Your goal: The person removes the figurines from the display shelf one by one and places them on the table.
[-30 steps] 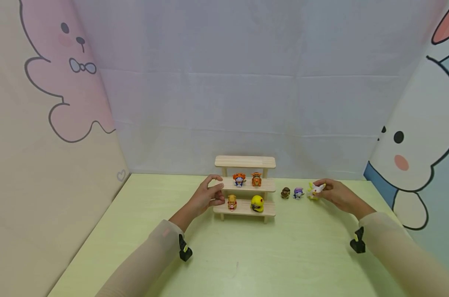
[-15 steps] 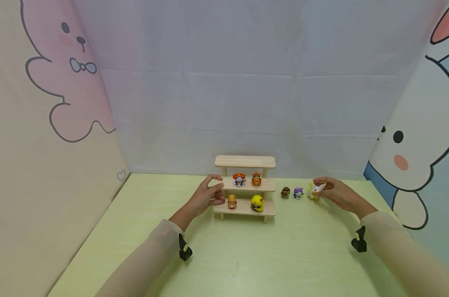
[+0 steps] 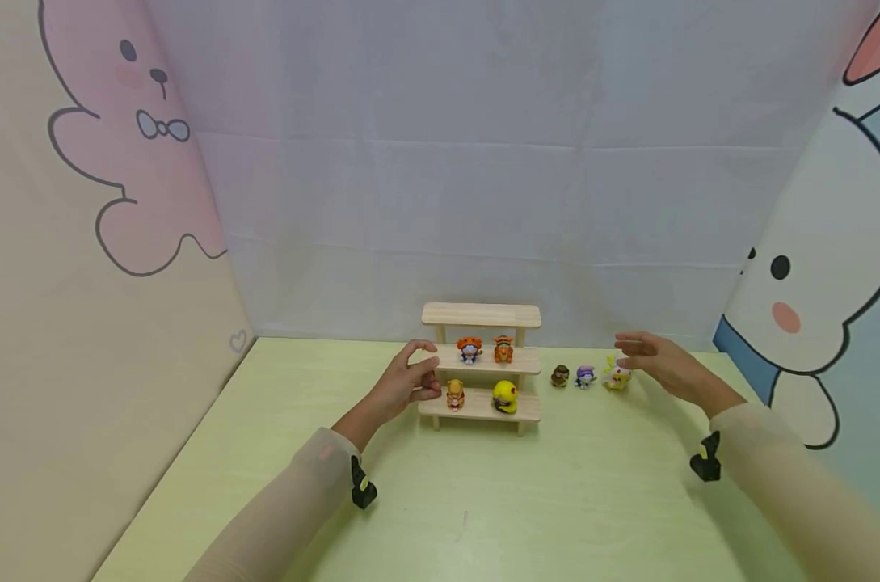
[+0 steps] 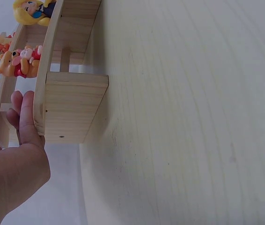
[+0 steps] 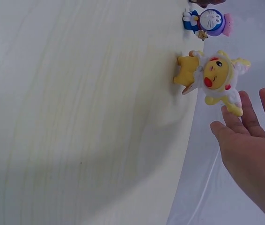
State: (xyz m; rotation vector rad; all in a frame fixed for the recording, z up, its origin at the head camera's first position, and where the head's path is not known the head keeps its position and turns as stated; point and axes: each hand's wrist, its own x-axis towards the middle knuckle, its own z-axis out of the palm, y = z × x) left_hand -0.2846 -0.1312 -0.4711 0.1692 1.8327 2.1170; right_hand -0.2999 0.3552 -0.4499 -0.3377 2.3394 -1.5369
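Note:
My left hand [image 3: 402, 384] holds the left end of a three-tier wooden display stand [image 3: 481, 314], fingers bent at the ends of its lower and middle boards. In the left wrist view, its fingers [image 4: 28, 122] lie against the lower board. At right, my right hand [image 3: 668, 370] hovers just behind a yellow Pikachu figurine [image 3: 617, 377] with a white fluffy hood, fingers spread and holding nothing. The right wrist view shows that Pikachu figurine [image 5: 215, 75] standing upright on the table, the fingertips close by its hood.
On the middle tier stand an orange-hooded Doraemon figurine [image 3: 469, 350] and a tiger figurine [image 3: 503, 349]. The lower tier bears a Pooh figurine [image 3: 455, 394] and a yellow-haired figurine [image 3: 504, 397]. A brown figurine [image 3: 559, 376] and a purple-hatted Doraemon figurine [image 3: 585, 377] stand right of the stand.
My right hand has let go of the Pikachu figurine and lifted slightly up and back from it, fingers spreading. The left hand stays at the stand.

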